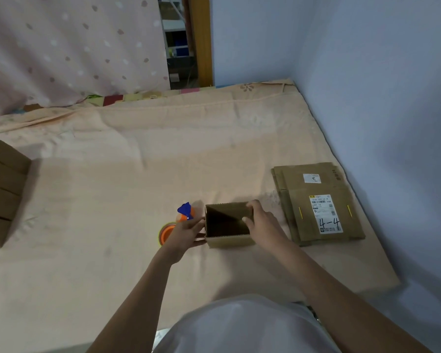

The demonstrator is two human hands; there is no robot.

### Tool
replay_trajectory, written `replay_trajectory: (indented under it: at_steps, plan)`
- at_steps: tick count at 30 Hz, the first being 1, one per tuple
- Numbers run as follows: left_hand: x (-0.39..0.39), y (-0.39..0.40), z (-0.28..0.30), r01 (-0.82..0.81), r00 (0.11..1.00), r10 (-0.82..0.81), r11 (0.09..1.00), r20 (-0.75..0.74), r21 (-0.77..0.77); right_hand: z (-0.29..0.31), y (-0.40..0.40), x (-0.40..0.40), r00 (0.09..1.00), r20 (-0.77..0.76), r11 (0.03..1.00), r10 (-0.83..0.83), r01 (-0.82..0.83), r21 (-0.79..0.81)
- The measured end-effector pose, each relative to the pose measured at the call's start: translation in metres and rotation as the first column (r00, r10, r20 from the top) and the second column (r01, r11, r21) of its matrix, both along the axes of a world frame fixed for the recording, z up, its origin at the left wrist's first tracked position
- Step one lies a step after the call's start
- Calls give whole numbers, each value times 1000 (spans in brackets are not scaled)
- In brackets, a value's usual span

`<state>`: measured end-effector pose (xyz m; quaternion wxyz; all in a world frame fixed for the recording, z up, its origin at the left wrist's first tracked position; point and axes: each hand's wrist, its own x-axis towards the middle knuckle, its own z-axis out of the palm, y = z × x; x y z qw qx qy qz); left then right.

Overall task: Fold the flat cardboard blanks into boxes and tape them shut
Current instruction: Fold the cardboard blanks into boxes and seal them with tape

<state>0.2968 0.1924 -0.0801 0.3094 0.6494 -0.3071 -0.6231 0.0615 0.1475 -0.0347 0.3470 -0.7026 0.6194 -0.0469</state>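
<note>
on peach bedsheet (pixel 138 154), left hand (pixel 186 234) and right hand (pixel 262 222) grip open cardboard box (pixel 227 225), fingers curled over opposite walls; flat blanks (pixel 318 200) just right.

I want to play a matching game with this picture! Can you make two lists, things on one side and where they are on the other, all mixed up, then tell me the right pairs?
Things:
1. open box
2. flat cardboard blanks
3. tape dispenser
4. stacked boxes

Places:
A. at the far left edge of the bed
B. between the left hand and the right hand
C. by the blue wall, with a label marked 4-4
D. just behind the left hand

Pairs: 1-B, 2-C, 3-D, 4-A
</note>
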Motion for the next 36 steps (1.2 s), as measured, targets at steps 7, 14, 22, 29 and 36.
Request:
replay_trajectory:
  at_steps: [7,14,22,29,36]
  plan:
    - [-13,-8,-3,-115,993,115,993,17,15,-20,-7,-20,947,204,968,-249,246,43]
    - [-18,-9,-5,-171,980,166,985,108,37,-27,-13,-18,906,246,939,-343,335,74]
    - [-23,-11,-9,-205,967,194,978,164,51,-35,-12,-19,902,175,919,-394,389,60]
    - [-21,-14,-10,-186,967,170,980,191,68,-30,-7,-10,946,173,959,-273,281,-23]
    - [-23,-14,-12,-221,961,206,973,187,64,-20,1,-18,988,146,994,-48,61,-92]
